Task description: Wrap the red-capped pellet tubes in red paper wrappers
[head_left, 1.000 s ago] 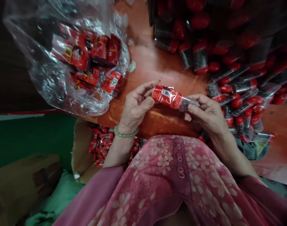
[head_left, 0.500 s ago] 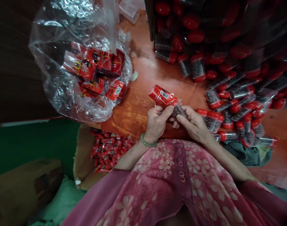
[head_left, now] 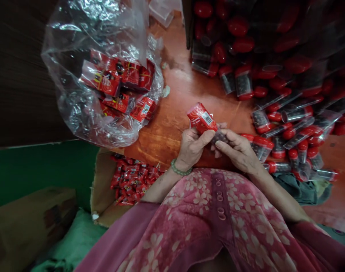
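Together before my body, both hands work on one small container (head_left: 220,138), see-through with dark contents. Red printed wrap with a barcode, a label sleeve (head_left: 200,116), covers its far end. My left hand (head_left: 193,145), with a green bead bracelet at the wrist, pinches the sleeve between thumb and fingers. On the near end of the container, my right hand (head_left: 242,152) is closed, thumb on top. The fingers hide part of the container, so I cannot tell how far the sleeve reaches over it.
A clear plastic bag (head_left: 76,113) with bundles of red sleeves lies at the left of the orange-brown table (head_left: 175,49). Many red-capped clear containers (head_left: 244,83) are heaped at the right. Below the table edge, a cardboard box (head_left: 100,189) holds small red-wrapped packs (head_left: 133,177).
The sleeve's free end has tipped to point farther away from me. Both hands keep their hold on the sleeve and container. The whole view has shifted slightly.
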The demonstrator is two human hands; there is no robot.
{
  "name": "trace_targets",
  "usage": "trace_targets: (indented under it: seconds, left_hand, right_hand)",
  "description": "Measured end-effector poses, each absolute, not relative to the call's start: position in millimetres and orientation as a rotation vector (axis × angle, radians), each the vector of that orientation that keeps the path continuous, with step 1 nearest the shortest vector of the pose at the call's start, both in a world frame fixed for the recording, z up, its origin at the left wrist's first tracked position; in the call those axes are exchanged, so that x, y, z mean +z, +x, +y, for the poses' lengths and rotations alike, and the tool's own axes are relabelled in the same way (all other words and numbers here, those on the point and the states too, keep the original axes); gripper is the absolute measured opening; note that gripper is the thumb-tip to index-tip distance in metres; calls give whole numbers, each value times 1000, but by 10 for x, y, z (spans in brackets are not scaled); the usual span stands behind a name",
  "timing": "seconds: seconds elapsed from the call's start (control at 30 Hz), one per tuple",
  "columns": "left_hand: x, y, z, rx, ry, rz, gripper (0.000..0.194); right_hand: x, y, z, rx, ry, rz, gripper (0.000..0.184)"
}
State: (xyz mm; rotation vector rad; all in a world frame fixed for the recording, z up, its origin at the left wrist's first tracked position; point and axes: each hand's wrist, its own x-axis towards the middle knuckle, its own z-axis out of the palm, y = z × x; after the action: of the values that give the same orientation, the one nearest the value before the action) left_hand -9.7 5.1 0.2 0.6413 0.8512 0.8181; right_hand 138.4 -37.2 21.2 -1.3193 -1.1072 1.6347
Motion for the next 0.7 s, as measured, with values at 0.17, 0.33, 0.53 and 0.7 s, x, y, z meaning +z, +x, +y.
trace_targets:
  seconds: [0.17,0.33,0.53,0.7]
  left_hand:
    - [23,-95,73,776,625,890,56]
    - [64,-92,91,823,622,926,63]
    - [-75,-47,-44,786,617,943,57]
    - [-11,-76,11,801,571,854,65]
  right_hand:
    - [231,1309,-339,1618,-1281,-992,35]
    - [177,1248,-333,1600,-1263,-992,36]
    - [144,1201,-307,1563,-1281,-961,35]
    - [153,1197,-263,1607,-1228,-958,34]
